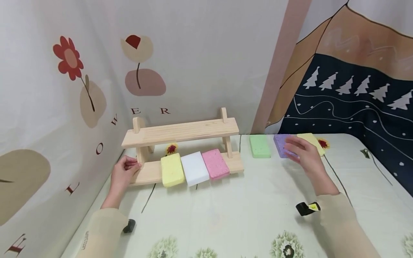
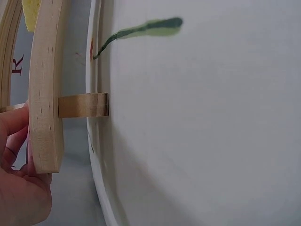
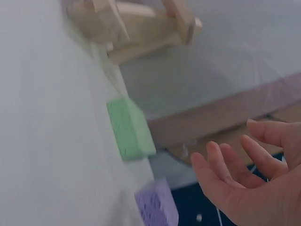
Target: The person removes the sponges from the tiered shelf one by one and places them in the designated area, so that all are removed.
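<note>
A two-tier wooden shelf stands at the left against the cloth backdrop. My left hand grips the left end of its lower board. On that board lie a yellow sponge, a white sponge and a pink sponge, side by side and jutting over the front edge. To the right, my right hand hovers with loosely spread fingers, holding nothing. It partly covers a purple sponge; a green sponge lies left of that, and a second yellow sponge right of it.
A pale floral cloth covers the table. Behind it hangs a printed curtain, with a dark tree-patterned part at the right. The curtain also runs close along the left side, near the left arm.
</note>
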`<state>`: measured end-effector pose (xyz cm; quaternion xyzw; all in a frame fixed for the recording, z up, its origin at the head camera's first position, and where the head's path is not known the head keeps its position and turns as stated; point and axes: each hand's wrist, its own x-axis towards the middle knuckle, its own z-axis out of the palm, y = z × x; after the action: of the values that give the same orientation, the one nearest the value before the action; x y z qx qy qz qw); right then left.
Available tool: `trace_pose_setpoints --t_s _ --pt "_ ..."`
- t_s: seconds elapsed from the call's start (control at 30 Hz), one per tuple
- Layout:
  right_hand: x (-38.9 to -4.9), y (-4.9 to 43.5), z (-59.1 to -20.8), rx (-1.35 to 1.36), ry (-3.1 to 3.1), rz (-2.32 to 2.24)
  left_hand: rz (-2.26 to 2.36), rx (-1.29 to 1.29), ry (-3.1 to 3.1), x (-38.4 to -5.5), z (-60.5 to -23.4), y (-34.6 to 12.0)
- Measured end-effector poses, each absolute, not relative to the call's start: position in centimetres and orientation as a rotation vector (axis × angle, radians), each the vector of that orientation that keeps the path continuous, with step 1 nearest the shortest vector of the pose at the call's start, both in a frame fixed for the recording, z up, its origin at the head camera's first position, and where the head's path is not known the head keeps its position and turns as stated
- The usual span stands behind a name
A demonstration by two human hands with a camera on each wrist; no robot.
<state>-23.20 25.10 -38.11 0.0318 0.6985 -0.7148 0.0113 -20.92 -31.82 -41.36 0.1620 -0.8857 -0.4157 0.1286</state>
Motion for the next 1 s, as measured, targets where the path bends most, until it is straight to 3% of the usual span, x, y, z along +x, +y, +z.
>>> trace_pose_setpoints --t_s 0.23,0.57,1.0 --pt "-23.2 20.5 -37.1 -0.128 2.267 -1.945 -1.210 0.485 -2.580 -20.9 -41.3 -31.8" --pt "-23.5 15.3 -37.8 -0.235 2.186 -1.817 -1.209 0.483 -2.572 -21.0 -41.4 -31.9" --pt "-22.7 12.1 -39.5 -0.336 2.119 -1.723 -1.220 0.492 -2.575 -20.9 -41.3 -31.8"
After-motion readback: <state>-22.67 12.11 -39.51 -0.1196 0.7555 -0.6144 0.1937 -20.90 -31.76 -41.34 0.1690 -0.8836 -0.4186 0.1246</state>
